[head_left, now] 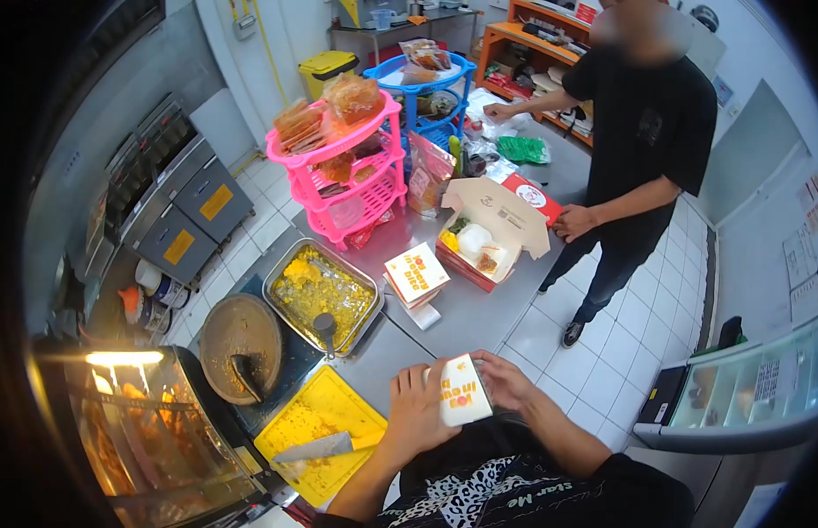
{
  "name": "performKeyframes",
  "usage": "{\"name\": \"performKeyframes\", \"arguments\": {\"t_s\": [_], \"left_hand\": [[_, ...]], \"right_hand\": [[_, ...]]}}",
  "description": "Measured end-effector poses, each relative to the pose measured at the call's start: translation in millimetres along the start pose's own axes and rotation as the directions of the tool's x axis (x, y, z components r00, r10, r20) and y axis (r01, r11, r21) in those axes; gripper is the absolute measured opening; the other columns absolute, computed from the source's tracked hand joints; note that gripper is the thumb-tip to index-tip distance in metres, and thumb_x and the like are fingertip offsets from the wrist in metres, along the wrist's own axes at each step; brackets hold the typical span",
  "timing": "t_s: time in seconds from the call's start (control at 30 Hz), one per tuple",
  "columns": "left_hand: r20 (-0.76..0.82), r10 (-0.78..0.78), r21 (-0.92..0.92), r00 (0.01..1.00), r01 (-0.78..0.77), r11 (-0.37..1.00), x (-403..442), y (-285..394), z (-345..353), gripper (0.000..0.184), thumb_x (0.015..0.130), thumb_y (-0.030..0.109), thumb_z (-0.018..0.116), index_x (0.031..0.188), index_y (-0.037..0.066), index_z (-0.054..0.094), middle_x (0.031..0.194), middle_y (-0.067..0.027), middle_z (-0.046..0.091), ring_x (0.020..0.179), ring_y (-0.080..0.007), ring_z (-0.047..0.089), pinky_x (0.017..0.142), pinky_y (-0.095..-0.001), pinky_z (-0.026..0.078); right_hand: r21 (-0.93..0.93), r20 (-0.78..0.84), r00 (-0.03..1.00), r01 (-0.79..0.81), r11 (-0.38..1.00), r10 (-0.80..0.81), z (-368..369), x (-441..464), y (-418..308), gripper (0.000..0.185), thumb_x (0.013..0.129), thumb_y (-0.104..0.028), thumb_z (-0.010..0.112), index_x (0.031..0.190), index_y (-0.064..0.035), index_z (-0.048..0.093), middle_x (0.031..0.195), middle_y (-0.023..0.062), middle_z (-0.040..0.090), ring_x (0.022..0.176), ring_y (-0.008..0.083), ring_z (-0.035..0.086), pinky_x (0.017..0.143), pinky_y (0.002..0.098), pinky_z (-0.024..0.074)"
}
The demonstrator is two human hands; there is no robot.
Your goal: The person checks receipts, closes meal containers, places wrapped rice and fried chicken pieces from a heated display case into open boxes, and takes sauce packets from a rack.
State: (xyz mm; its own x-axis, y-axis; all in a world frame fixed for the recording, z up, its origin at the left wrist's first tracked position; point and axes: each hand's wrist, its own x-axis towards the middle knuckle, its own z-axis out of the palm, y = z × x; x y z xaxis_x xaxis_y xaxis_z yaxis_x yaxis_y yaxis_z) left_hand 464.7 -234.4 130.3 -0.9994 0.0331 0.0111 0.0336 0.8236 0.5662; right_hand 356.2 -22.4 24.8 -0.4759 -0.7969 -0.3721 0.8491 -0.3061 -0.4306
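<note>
Close to my body, my left hand (418,409) is wrapped round a small white box (466,392) with orange lettering. My right hand (506,380) is at the box's right side, its fingers bent against the upper edge. Similar white boxes (416,268) are stacked on the steel table, beyond my hands. To their right, an open food box (485,238) holds rice, something yellow and a small packet. Left of my hands, a knife (316,447) lies on a yellow cutting board (321,414).
A metal tray (374,295) of yellow food and a stone mortar (217,339) stand at the left. Pink (347,211) and blue (462,79) racks rise behind. A person (638,132) in black stands across the table, one hand by a red box (532,198).
</note>
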Motion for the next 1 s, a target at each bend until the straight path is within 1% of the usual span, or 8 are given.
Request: {"name": "performKeyframes", "arguments": {"t_s": [0.1,0.17,0.4,0.53,0.67,0.7,0.83,1.0], "left_hand": [[0.044,-0.089,0.125,0.995,0.082,0.989,10,-2,24,0.104,0.065,0.047,0.090,0.148,0.005,0.044,0.123,-0.0168,0.056,0.118,-0.0398,0.051,0.096,-0.0510,0.041],[0.110,-0.111,0.071,0.988,0.104,0.992,13,-15,51,0.096,0.075,0.056,0.082,0.147,0.004,0.046,0.120,-0.0158,0.059,0.115,-0.0376,0.055,0.095,-0.0507,0.043],[0.559,-0.088,-0.670,0.824,0.512,0.537,5,-95,184,0.067,0.108,0.058,0.043,0.140,0.000,0.054,0.117,-0.0160,0.073,0.105,-0.0244,0.070,0.092,-0.0367,0.053],[0.539,-0.285,-0.804,0.792,0.585,0.104,16,-87,205,0.064,0.111,0.052,0.038,0.143,-0.002,0.051,0.123,-0.0141,0.070,0.110,-0.0231,0.069,0.096,-0.0368,0.054],[0.469,-0.477,-0.858,0.744,0.511,-0.046,37,-71,206,0.063,0.111,0.051,0.035,0.142,-0.001,0.050,0.129,-0.0168,0.068,0.112,-0.0262,0.070,0.099,-0.0398,0.055],[0.446,-0.601,-0.885,0.664,0.429,-0.183,44,-57,207,0.064,0.110,0.055,0.035,0.117,-0.003,0.063,0.094,-0.0177,0.074,0.080,-0.0231,0.074,0.074,-0.0333,0.061],[0.594,-0.498,-0.732,0.632,0.682,-0.007,54,-56,199,0.076,0.107,0.063,0.037,0.095,-0.005,0.069,0.083,-0.0214,0.074,0.070,-0.0264,0.074,0.058,-0.0352,0.059],[0.155,-0.698,-0.426,0.699,0.685,0.591,55,-35,193,0.060,0.101,0.056,0.055,0.102,-0.002,0.071,0.092,-0.0198,0.075,0.078,-0.0321,0.073,0.063,-0.0454,0.055]], "right_hand": [[-0.350,-0.056,0.990,0.102,0.931,-0.129,9,9,13,0.066,0.101,-0.022,0.068,0.155,-0.0044,0.035,0.139,0.0120,0.058,0.129,0.0203,0.056,0.104,0.0335,0.0504],[-0.819,-0.079,0.972,0.064,0.570,-0.223,1,10,22,0.068,0.100,-0.019,0.070,0.158,-0.0062,0.037,0.135,0.0118,0.059,0.122,0.0190,0.058,0.102,0.0348,0.0504],[-0.607,-0.205,0.948,-0.317,0.729,0.242,-66,11,4,0.049,0.105,-0.027,0.063,0.148,-0.0043,0.056,0.120,0.0077,0.071,0.099,0.0112,0.068,0.083,0.0291,0.0584],[-0.765,-0.460,0.742,-0.052,0.642,-0.487,-77,25,-3,0.031,0.108,-0.024,0.054,0.125,-0.0013,0.067,0.107,0.0075,0.070,0.092,0.0166,0.070,0.082,0.0342,0.0605],[-0.794,-0.395,0.777,-0.021,0.608,-0.490,-89,3,-27,0.025,0.106,-0.023,0.056,0.119,-0.0044,0.066,0.103,0.0077,0.068,0.089,0.0188,0.070,0.075,0.0344,0.0595],[-0.789,-0.375,0.799,-0.008,0.614,-0.471,-90,-2,-26,0.025,0.106,-0.022,0.057,0.120,-0.0034,0.066,0.102,0.0081,0.069,0.090,0.0184,0.070,0.074,0.0332,0.0588],[-0.830,-0.308,0.868,-0.045,0.555,-0.389,-96,-20,-12,0.022,0.104,-0.015,0.058,0.121,-0.0025,0.065,0.102,0.0086,0.071,0.091,0.0178,0.070,0.076,0.0314,0.0581],[-0.853,-0.221,0.918,-0.019,0.521,-0.328,-118,-63,0,0.023,0.102,-0.010,0.058,0.122,-0.0018,0.065,0.103,0.0078,0.071,0.091,0.0179,0.071,0.077,0.0323,0.0577]]}}
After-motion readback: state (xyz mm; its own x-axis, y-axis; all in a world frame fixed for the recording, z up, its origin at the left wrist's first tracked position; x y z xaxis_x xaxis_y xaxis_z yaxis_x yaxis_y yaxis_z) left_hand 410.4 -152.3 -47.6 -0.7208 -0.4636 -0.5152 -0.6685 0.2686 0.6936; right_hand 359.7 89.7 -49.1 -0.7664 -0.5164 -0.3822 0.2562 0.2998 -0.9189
